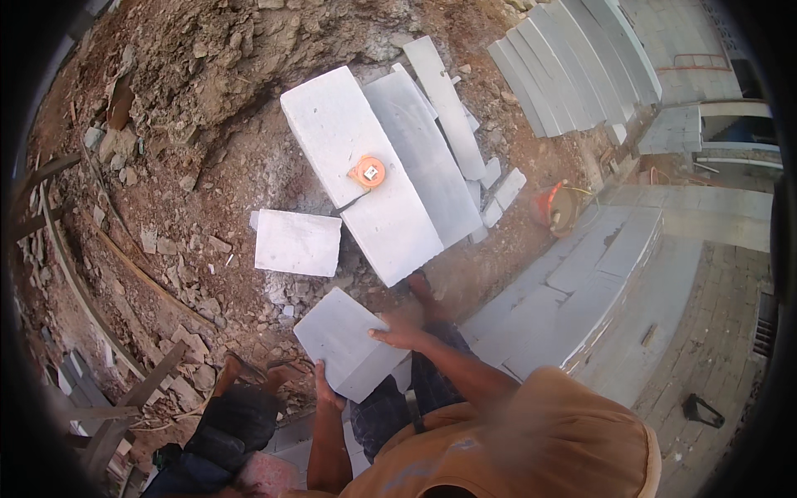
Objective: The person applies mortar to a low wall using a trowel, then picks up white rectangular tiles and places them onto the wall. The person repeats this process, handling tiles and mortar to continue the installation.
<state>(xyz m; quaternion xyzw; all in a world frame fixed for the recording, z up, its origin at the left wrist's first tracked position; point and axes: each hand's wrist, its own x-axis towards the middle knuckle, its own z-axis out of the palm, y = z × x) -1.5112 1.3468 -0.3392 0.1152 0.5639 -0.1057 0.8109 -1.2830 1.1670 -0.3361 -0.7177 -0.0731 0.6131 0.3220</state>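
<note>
Between my two hands is a pale grey block [349, 336], tilted above my lap with its broad top and front side showing. My left hand [327, 388] grips its lower left edge, and my right hand [398, 334] closes over its right edge. Past it lies a long white block [328, 116], with an orange tape measure [369, 173] resting on its upper face. A dark strap [355, 202] runs from the tape measure toward the block's left edge. To the left, a smaller white block piece [297, 242] lies on the rubble.
Grey slabs [423, 153] lie against the long block's right side. More slabs [573, 66] lean in a row at far right. An orange bucket [548, 206] stands beside a grey block wall [573, 286]. Another person's dark-clothed legs [228, 432] are at lower left, near timber [133, 398].
</note>
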